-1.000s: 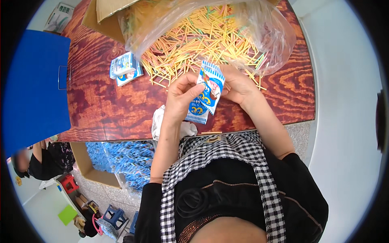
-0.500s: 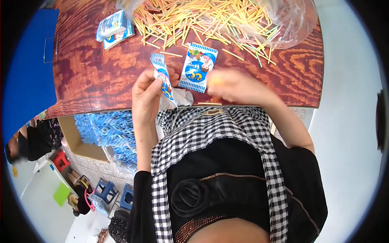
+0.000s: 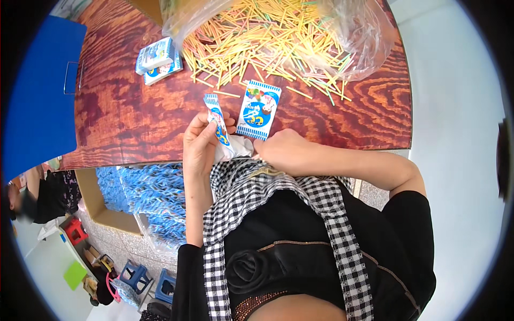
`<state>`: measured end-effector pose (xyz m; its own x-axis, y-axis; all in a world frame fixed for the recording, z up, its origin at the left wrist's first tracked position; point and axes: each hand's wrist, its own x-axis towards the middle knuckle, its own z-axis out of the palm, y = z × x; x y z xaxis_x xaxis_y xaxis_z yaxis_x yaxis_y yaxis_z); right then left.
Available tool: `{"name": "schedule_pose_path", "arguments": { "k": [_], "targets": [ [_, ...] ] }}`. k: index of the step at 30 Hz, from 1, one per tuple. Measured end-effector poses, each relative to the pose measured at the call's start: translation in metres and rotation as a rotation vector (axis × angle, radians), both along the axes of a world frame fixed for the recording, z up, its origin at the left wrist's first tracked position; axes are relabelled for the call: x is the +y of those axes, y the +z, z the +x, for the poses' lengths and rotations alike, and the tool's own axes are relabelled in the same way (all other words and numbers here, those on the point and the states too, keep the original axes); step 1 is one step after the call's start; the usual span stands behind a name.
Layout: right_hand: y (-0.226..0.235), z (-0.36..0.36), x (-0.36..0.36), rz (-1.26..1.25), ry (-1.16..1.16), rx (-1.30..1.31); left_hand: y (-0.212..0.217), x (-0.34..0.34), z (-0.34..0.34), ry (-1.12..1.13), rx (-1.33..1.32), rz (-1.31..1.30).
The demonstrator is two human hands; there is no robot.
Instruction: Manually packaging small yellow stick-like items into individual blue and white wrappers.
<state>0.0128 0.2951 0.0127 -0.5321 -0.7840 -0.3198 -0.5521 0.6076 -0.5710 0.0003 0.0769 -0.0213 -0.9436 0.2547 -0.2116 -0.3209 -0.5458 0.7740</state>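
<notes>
My left hand (image 3: 198, 142) pinches a small blue-and-white printed packet (image 3: 219, 127) upright between thumb and fingers, near the table's front edge. Below it hangs a crumpled white piece (image 3: 240, 148), perhaps paper or film; I cannot tell whether it belongs to the packet. A second, flat packet (image 3: 259, 111) of the same print lies just right of that hand. At the table edge, my right hand (image 3: 285, 152) is closed, fingertips pointing left and down beside the white piece. What its fingers hold, if anything, is too small to make out.
A heap of thin yellow, pink and green sticks (image 3: 262, 40) spills from a clear plastic bag (image 3: 369, 40) at the back. Two stacked packets (image 3: 155, 56) lie back left. A blue panel (image 3: 40, 101) borders the left; below stands a carton (image 3: 110, 214) of blue packets.
My right hand has come down and left to the table edge, its fingers now beside the white piece. The left hand still grips its packet. The whole view has shifted slightly.
</notes>
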Motion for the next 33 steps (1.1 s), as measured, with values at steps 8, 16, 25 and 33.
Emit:
{"name": "schedule_pose_path", "arguments": {
  "k": [8, 16, 25, 33],
  "targets": [
    [0.002, -0.002, -0.005, 0.108, -0.117, -0.093, -0.002, 0.0, -0.001, 0.01, -0.017, 0.009],
    [0.0, -0.005, 0.008, 0.12, -0.16, -0.206, 0.002, 0.004, -0.003, 0.038, -0.032, 0.029],
    [-0.008, -0.037, 0.066, -0.924, -0.716, -1.372, 0.008, 0.01, -0.004, 0.045, -0.021, 0.034],
    [-0.002, -0.058, 0.056, -1.363, -0.869, -0.916, 0.008, 0.083, -0.024, -0.033, -0.405, 0.558]
  ]
}}
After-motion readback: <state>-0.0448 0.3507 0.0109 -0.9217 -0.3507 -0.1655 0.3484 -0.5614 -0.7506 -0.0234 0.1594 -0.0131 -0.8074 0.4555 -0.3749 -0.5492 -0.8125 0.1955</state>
